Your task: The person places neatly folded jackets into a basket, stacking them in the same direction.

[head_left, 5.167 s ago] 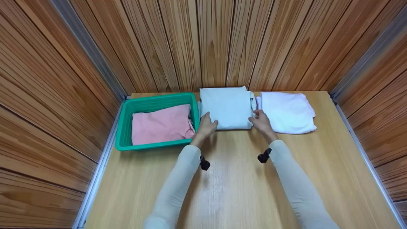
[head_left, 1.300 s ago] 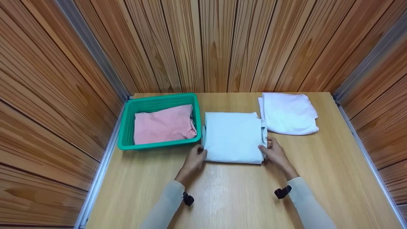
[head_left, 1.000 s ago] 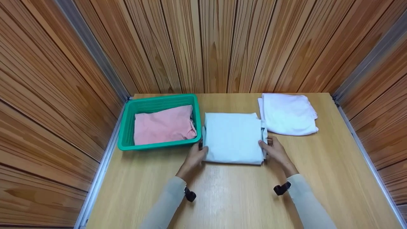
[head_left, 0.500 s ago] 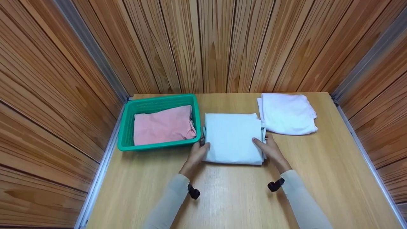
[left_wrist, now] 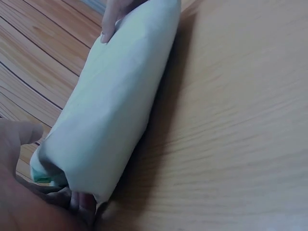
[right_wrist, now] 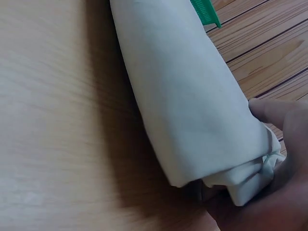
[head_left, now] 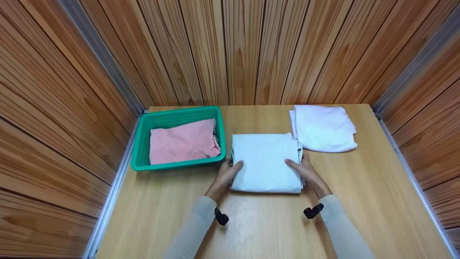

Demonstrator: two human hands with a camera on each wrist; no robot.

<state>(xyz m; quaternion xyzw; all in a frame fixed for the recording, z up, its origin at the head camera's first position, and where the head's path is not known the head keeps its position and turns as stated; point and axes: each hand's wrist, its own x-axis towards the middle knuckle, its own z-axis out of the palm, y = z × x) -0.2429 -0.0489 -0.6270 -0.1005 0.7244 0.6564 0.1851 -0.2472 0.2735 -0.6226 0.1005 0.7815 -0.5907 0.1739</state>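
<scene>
A folded pale blue cloth point(head_left: 266, 162) is at the middle of the table, between both hands. My left hand point(head_left: 224, 176) grips its left side, thumb on top. On the opposite side my right hand point(head_left: 309, 174) holds it the same way. In the left wrist view, fingers point(left_wrist: 85, 204) of the left hand reach under the end of the cloth point(left_wrist: 110, 106). Layered folds show at the cloth's end in the right wrist view, beside the right hand point(right_wrist: 284, 192), whose lower fingers are mostly hidden beneath. A dark shadow runs along the cloth's lower edge.
Left of the cloth stands a green basket point(head_left: 179, 166) with a folded pink cloth point(head_left: 181, 142) inside. A folded white cloth point(head_left: 323, 127) lies at the back right of the wooden table point(head_left: 266, 226). Wood-panelled walls point(head_left: 240, 54) enclose the back and sides.
The pale blue cloth has come from the table's back edge toward the person, slightly closer still in the last half second. Both hands moved with it, thumbs now farther over its top.
</scene>
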